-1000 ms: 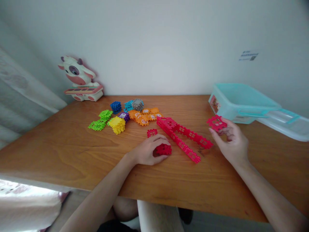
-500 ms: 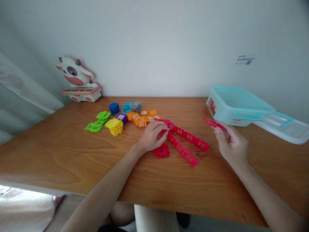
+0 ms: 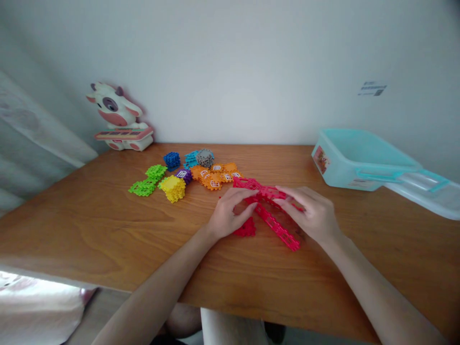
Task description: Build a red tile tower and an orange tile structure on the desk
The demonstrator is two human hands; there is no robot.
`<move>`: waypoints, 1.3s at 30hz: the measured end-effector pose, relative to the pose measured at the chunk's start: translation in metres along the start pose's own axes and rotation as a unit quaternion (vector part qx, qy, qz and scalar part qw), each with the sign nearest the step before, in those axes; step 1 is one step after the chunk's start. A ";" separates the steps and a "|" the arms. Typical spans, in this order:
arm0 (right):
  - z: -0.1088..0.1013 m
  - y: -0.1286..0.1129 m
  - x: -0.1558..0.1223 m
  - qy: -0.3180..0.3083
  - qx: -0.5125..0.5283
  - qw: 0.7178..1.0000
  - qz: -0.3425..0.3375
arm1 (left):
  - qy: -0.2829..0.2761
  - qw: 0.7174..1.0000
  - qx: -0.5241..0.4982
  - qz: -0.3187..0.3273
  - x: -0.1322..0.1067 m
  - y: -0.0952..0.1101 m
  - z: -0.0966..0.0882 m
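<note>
Left of bin [image 3: 339,168], your left hand [image 3: 227,214] grips red frame [image 3: 277,228], right hand [image 3: 312,211] pinches tile [image 3: 275,192] beside it; frame's strip joined, tile's fit unclear, red pile [image 3: 247,228] farther left unattached.

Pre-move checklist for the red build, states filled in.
1. Left hand on the red frame: ok, thumb and fingers at its far part.
2. Right hand has a red tile: ok, pinched between thumb and fingers.
3. Tile teeth seated in the frame: cannot tell, red overlaps red and fingers cover part.
4. Space below the left hand clear: not ok, loose red tiles lie there.
5. Orange pieces apart from the frame: cannot tell, they lie close to its far end.
6. Teal box out of the way: ok, off to the right, touching neither hand.
</note>
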State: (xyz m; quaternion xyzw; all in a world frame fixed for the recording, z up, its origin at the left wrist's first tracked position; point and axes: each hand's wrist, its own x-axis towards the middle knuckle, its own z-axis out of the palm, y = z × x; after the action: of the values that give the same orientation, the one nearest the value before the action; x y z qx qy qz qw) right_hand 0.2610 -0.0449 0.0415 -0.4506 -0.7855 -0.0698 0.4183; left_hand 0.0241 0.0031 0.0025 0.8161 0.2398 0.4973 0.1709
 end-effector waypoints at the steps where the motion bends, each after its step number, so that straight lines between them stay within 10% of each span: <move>1: -0.003 0.003 -0.003 0.012 0.000 1.000 0.020 | -0.010 1.000 0.007 0.010 -0.001 0.001 0.000; 18: 0.007 0.005 -0.009 -0.022 -0.094 0.995 -0.024 | -0.031 0.990 0.140 0.011 -0.007 -0.010 -0.002; 31: 0.001 -0.007 -0.010 -0.013 -0.042 0.992 -0.119 | -0.018 1.000 -0.023 -0.003 -0.003 0.006 0.003; 39: -0.013 0.007 -0.012 -0.052 -0.141 0.988 0.035 | 0.054 0.997 0.015 -0.046 -0.005 -0.012 -0.004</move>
State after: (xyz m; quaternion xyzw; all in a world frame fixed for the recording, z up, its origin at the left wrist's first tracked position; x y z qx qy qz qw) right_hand 0.2771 -0.0547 0.0388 -0.5356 -0.7723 -0.1414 0.3110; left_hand 0.0158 0.0106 -0.0056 0.7789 0.2933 0.5284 0.1678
